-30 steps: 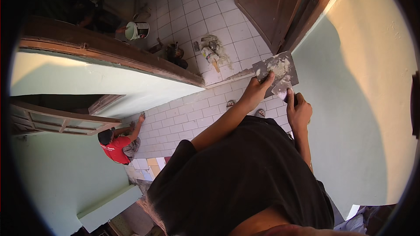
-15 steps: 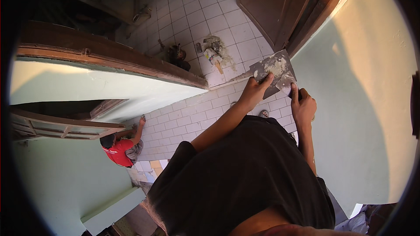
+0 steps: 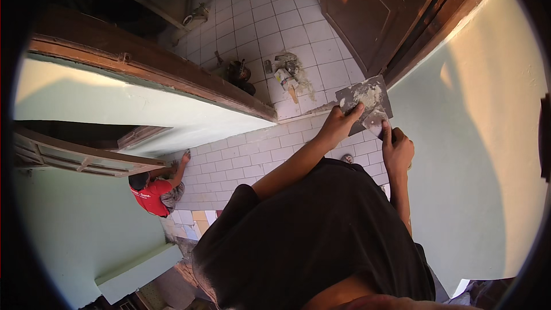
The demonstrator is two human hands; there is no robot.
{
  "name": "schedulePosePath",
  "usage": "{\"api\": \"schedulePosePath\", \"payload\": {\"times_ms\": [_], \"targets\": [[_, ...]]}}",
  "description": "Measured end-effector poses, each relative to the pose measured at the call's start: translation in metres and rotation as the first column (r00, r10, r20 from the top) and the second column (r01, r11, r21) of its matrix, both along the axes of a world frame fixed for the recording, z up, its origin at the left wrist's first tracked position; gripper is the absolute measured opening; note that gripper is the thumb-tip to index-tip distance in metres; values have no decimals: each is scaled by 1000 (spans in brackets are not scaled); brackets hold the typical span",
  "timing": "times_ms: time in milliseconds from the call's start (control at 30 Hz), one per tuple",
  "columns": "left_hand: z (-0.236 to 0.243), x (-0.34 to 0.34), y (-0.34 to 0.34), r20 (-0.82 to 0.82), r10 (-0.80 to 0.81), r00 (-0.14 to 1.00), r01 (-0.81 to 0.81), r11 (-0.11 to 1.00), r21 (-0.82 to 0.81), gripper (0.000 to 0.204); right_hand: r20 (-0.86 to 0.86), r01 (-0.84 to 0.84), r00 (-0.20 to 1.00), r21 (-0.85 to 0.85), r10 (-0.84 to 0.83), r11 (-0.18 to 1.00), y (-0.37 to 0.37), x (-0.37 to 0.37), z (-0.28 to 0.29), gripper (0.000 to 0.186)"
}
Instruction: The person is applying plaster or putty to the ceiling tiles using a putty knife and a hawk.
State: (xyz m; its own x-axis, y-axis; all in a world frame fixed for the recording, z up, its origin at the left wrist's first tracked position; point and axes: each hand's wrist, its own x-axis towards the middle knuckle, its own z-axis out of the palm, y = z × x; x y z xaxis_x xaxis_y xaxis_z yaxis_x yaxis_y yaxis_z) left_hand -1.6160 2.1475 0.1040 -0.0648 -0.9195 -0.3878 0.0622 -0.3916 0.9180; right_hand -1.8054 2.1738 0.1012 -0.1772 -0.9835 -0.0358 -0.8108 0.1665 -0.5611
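My left hand (image 3: 340,127) grips a dark, flat square board (image 3: 349,95) by its near edge, thumb on top. Pale putty (image 3: 370,93) is smeared over the board's upper face. In my right hand (image 3: 399,150) is a putty knife (image 3: 375,119), its handle between thumb and fingers. The knife's blade carries pale putty and overlaps the board's near right part; whether it touches the board I cannot tell.
A brown door (image 3: 359,14) stands open beyond the board, beside a pale green wall (image 3: 459,161). An opened packet (image 3: 284,78) and dark tools (image 3: 238,73) lie on the tiled floor. A person in red (image 3: 152,196) crouches at left, below a window frame (image 3: 86,161).
The putty knife has turned and shifted on the board, so more of its blade shows. Both hands keep their hold. The whole view has tilted slightly.
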Motion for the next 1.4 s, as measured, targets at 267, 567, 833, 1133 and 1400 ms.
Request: {"api": "schedulePosePath", "payload": {"times_ms": [267, 567, 833, 1133, 1400], "targets": [[11, 1, 1, -29, 29, 999, -31, 998, -55, 44, -22, 6, 1000, -21, -7, 1000, -3, 2, 10, 60], [18, 5, -3, 84, 57, 995, -63, 995, 80, 43, 0, 41, 999, -55, -41, 998, -6, 4, -5, 60], [10, 10, 2, 91, 118, 989, -128, 986, 111, 52, -30, -17, 999, -9, 17, 1000, 2, 18, -3, 60], [-26, 43, -1, -25, 102, 994, -99, 988, 115, 45, -23, 23, 999, 50, -22, 999, -4, 43, 5, 59], [-16, 80, -16, -17, 122, 992, -120, 990, 71, 49, -93, -23, 995, -35, 20, 999, -8, 88, 13, 62]]}}
